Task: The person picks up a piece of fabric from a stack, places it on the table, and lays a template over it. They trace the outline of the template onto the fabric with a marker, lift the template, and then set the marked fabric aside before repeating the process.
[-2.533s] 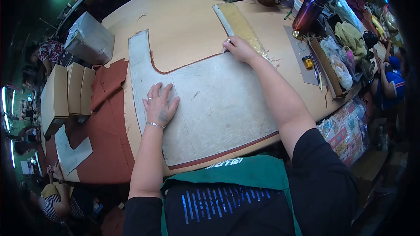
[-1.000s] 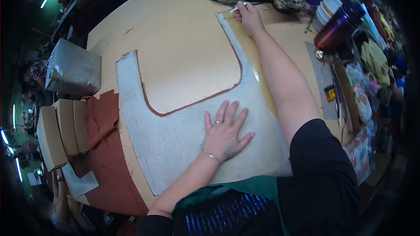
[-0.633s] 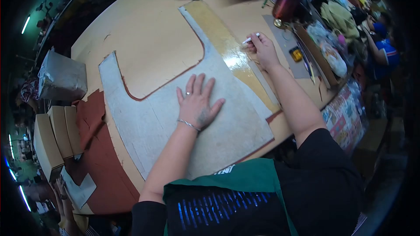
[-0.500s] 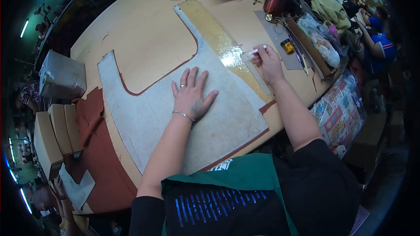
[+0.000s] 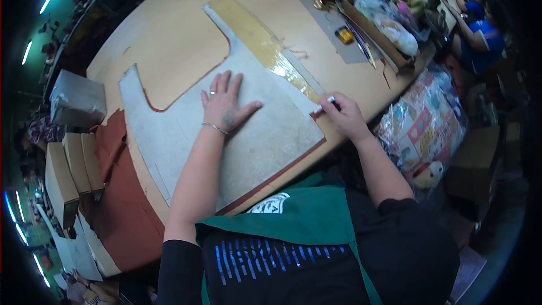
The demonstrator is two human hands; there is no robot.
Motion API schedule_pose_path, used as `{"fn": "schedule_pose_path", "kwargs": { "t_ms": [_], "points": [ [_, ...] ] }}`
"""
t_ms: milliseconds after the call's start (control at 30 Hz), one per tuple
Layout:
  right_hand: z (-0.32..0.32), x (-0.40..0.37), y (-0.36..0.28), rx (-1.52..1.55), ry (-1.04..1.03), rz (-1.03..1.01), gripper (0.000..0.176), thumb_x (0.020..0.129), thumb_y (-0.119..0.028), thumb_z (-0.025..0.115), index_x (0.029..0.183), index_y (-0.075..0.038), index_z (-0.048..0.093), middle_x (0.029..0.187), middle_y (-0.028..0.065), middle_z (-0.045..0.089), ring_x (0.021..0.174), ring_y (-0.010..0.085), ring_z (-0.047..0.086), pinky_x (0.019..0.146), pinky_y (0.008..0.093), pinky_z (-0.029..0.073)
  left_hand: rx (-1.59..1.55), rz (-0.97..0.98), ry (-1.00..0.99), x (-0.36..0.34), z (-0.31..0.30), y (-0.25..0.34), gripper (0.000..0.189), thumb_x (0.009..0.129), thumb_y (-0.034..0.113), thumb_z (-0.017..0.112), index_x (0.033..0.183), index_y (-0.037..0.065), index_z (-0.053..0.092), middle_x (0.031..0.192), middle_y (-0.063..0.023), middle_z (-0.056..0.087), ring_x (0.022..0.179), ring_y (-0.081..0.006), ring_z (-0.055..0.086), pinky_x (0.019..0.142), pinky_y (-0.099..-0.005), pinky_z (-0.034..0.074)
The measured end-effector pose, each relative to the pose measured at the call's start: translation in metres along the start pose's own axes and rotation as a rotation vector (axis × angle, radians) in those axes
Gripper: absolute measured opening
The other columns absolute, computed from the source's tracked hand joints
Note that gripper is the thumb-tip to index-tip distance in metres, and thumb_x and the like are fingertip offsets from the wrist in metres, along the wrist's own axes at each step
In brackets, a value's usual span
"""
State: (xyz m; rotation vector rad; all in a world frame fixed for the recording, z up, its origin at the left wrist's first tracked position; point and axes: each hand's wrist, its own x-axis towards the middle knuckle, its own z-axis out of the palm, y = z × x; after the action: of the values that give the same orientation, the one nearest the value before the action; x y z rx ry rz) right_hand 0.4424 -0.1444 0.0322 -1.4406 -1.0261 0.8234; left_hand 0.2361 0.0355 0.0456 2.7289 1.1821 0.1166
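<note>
My left hand (image 5: pixel 226 100) lies flat with fingers spread on a large grey-white pattern piece (image 5: pixel 271 130) that has a deep curved cutout. Rust-brown fabric (image 5: pixel 265 184) peeks out as a thin border along the pattern's lower edge. At the pattern's right corner, my right hand (image 5: pixel 346 118) pinches a white pen (image 5: pixel 331 100), its tip by the rust-brown edge. A shiny yellow strip (image 5: pixel 240 20) runs along the pattern's right side, with a narrow grey strip (image 5: pixel 302 70) beside it.
Folded rust-brown fabric (image 5: pixel 127 209) and cardboard boxes (image 5: pixel 62 169) sit at the left. Pencils (image 5: pixel 361 42), a yellow object (image 5: pixel 344 35) and a long box (image 5: pixel 375 34) are at the right. A plastic-wrapped bundle (image 5: pixel 423 130) stands beside the table. A person in blue (image 5: pixel 485 45) is at far right.
My right hand has moved with the pen down along the pattern's right side to its corner. My left hand stays flat on the pattern. The whole view has shifted slightly.
</note>
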Motion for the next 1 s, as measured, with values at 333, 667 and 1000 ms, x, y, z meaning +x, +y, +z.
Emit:
{"fn": "schedule_pose_path", "kwargs": {
  "t_ms": [333, 667, 1000],
  "points": [
    [-0.028, 0.028, -0.003, 0.116, 0.252, 0.08, 0.014, 0.087, -0.01, 0.043, 0.083, -0.002, 0.054, 0.07, -0.0007, 0.051, 0.067, 0.0044, 0.047, 0.065, 0.019, 0.04, -0.373, 0.012, 0.465, -0.065, -0.019, -0.084, 0.032, 0.077, 0.013, 0.059, 0.107, 0.001, 0.053, 0.118, -0.0165, 0.046, 0.111, -0.0299, 0.042, 0.094, -0.0352, 0.032],
    [-0.003, 0.047, -0.014, -0.683, 0.154, 0.06, 0.025, 0.077, -0.019, 0.058, 0.09, 0.002, 0.054, 0.08, 0.0154, 0.055, 0.066, 0.0222, 0.056, 0.063, 0.0319, 0.046, -0.27, -0.725, 0.53, -0.193, -0.019, -0.181, 0.04, 0.077, 0.019, 0.059, 0.109, -0.004, 0.05, 0.106, -0.0199, 0.049, 0.096, -0.0333, 0.049, 0.086, -0.0383, 0.039],
    [0.011, 0.124, -0.024, -0.649, -0.01, -0.128, 0.02, 0.077, -0.017, 0.057, 0.084, 0.001, 0.057, 0.081, 0.016, 0.057, 0.069, 0.0252, 0.056, 0.065, 0.0324, 0.044, -0.162, -0.107, 0.49, -0.047, -0.041, -0.106, 0.032, 0.076, 0.021, 0.06, 0.102, 0.004, 0.055, 0.105, -0.0132, 0.054, 0.1, -0.0305, 0.047, 0.085, -0.0378, 0.04]
  ]
}}
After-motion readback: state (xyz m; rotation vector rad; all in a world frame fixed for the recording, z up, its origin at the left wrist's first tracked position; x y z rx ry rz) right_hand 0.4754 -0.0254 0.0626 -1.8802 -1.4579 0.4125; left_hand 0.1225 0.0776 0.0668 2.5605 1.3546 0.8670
